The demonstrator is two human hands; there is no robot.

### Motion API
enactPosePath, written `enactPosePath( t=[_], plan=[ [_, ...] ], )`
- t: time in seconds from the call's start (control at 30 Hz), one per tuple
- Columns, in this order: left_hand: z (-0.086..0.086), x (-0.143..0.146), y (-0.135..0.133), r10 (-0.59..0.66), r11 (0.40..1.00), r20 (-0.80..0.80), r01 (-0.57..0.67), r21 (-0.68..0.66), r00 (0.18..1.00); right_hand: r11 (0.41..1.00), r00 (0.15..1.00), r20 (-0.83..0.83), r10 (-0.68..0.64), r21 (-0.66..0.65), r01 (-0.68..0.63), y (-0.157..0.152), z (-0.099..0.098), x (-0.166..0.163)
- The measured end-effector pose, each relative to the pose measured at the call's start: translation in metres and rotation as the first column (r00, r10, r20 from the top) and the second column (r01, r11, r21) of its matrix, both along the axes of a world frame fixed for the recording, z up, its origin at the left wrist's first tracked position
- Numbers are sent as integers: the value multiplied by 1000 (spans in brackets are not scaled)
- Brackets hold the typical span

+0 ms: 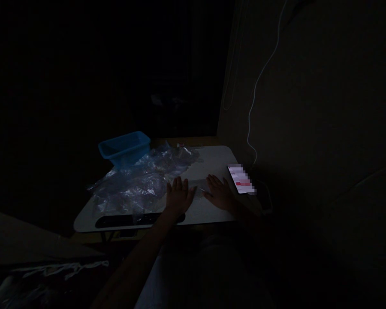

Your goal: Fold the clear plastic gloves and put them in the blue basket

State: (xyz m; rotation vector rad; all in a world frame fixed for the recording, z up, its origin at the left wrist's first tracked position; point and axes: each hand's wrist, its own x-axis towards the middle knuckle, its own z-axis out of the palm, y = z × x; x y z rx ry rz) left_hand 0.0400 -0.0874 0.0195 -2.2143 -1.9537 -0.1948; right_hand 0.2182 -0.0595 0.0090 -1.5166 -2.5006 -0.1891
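Observation:
My left hand (pixel 179 197) lies palm down with its fingers spread, at the right edge of a crumpled heap of clear plastic bags (pixel 131 186). To its right, my right hand (pixel 219 193) is also flat, fingers stretched out. Between and just beyond the hands, a thin, clear plastic sheet or bag (pixel 198 189) lies on the white table (pixel 215 161); its outline is faint in the dark. Both hands seem to touch it or the tabletop beside it.
A blue plastic basin (pixel 125 148) stands at the table's back left. A lit phone (pixel 241 178) lies at the right edge, near a hanging white cable (pixel 253 98). A dark slot (pixel 125 220) runs along the front edge. The room is very dim.

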Motion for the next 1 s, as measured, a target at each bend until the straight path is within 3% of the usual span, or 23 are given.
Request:
enactPosePath(
  t=[0.23,1.0],
  plan=[
    [-1,1,0,71,997,26,-71,10,997,1000,1000,-11,3,9,-2,1,-1,0],
    [-5,1,2,129,992,81,-129,-10,988,999,1000,-27,-16,-34,15,2,-2,0]
  ],
)
